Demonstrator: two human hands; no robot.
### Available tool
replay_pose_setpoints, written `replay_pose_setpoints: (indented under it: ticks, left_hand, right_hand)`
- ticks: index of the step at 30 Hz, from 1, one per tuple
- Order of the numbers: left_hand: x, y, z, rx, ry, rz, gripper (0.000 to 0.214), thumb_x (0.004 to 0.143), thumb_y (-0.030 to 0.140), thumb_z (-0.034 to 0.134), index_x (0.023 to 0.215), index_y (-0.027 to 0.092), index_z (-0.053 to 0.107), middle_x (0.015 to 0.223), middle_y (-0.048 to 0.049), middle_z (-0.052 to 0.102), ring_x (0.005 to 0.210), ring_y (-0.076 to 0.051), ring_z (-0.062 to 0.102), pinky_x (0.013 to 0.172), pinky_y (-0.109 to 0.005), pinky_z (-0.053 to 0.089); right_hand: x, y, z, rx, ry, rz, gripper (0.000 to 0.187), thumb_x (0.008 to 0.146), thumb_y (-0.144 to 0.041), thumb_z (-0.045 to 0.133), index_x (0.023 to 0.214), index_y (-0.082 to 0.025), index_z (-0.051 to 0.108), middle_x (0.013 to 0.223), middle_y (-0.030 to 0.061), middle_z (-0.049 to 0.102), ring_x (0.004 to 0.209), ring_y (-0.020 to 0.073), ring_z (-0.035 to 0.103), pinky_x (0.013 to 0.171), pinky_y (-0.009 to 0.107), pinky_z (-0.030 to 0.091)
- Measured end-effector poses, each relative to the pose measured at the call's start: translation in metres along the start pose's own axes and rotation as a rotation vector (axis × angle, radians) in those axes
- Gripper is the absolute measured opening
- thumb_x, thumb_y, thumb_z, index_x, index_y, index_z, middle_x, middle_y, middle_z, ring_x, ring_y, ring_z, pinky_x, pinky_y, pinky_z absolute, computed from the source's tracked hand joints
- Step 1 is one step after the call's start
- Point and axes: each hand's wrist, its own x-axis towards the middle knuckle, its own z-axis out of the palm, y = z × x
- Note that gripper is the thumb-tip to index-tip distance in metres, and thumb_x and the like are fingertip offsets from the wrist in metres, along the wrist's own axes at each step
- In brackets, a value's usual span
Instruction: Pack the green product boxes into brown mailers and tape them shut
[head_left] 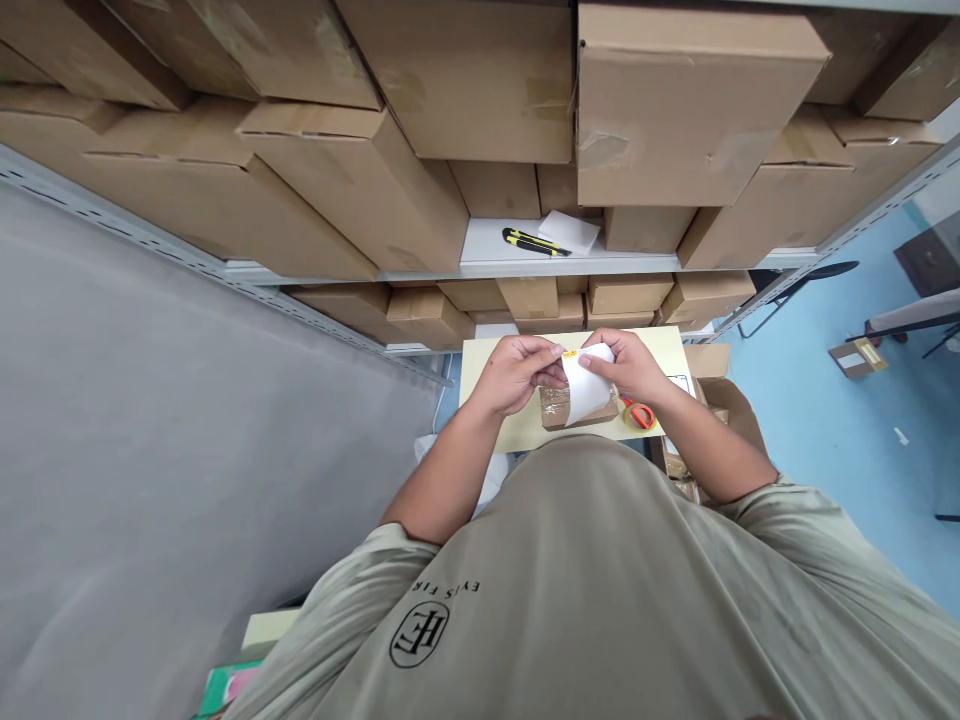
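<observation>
Both my hands hold a white paper label sheet (587, 385) above a small taped cardboard parcel (556, 408) on a pale yellow table (487, 385). My left hand (521, 372) pinches the sheet's upper left edge with closed fingers. My right hand (628, 366) grips its upper right corner, fingers closed. The sheet hangs down over the parcel. Orange-handled scissors (639, 412) lie on the table just right of the parcel, under my right wrist.
A metal shelf rack (495, 262) packed with large cardboard boxes (675, 110) rises behind the table. A yellow-black utility knife (534, 242) and a white pad (568, 231) lie on the shelf. A grey wall is at left, blue floor at right with a small box (857, 357).
</observation>
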Motion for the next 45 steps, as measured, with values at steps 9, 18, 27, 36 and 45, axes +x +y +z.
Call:
replay_pose_setpoints:
  ticks: [9,18,27,36,45]
  left_hand:
    - [0.0,0.001,-0.003,-0.049,-0.04,-0.06,0.058,0.065,0.061,0.107,0.086,0.014,0.079,0.074,-0.0061,0.079,0.067,-0.02,0.08,0.07,-0.033,0.073]
    - [0.002,0.0,-0.007,-0.027,-0.062,-0.064,0.059,0.065,0.062,0.107,0.083,0.015,0.076,0.073,-0.0055,0.078,0.067,-0.019,0.078,0.071,-0.033,0.072]
    - [0.002,0.003,0.0,0.075,-0.054,0.031,0.048,0.072,0.054,0.101,0.073,0.019,0.068,0.062,-0.0011,0.067,0.056,-0.014,0.066,0.056,-0.026,0.058]
    - [0.011,-0.008,0.017,0.063,0.078,0.141,0.038,0.079,0.044,0.091,0.072,0.021,0.061,0.063,0.0024,0.062,0.055,-0.009,0.054,0.056,-0.023,0.047]
    - [0.019,-0.019,0.023,0.135,0.209,0.262,0.033,0.08,0.042,0.087,0.072,0.022,0.063,0.058,0.0042,0.057,0.054,-0.01,0.053,0.054,-0.023,0.042]
  right_hand:
    - [-0.002,-0.002,-0.001,0.032,-0.026,0.042,0.054,0.076,-0.068,0.096,0.086,-0.022,0.07,0.079,-0.0011,0.069,0.07,0.0156,0.058,0.065,0.028,0.046]
    - [0.001,-0.002,-0.002,-0.004,-0.047,0.046,0.055,0.077,-0.07,0.095,0.087,-0.022,0.07,0.082,0.0003,0.071,0.074,0.017,0.061,0.068,0.028,0.049]
    - [0.002,-0.003,-0.004,-0.028,-0.056,0.049,0.052,0.078,-0.068,0.093,0.087,-0.023,0.068,0.082,-0.0001,0.07,0.074,0.0177,0.061,0.067,0.029,0.049]
    - [0.014,0.028,0.009,-0.167,0.363,-0.123,0.061,0.077,-0.062,0.096,0.119,-0.028,0.066,0.125,0.0083,0.069,0.117,0.0264,0.064,0.095,0.038,0.058]
    - [0.007,0.039,0.035,0.119,0.212,-0.042,0.061,0.084,-0.083,0.084,0.103,-0.025,0.079,0.094,0.0041,0.079,0.093,0.0226,0.075,0.09,0.04,0.067]
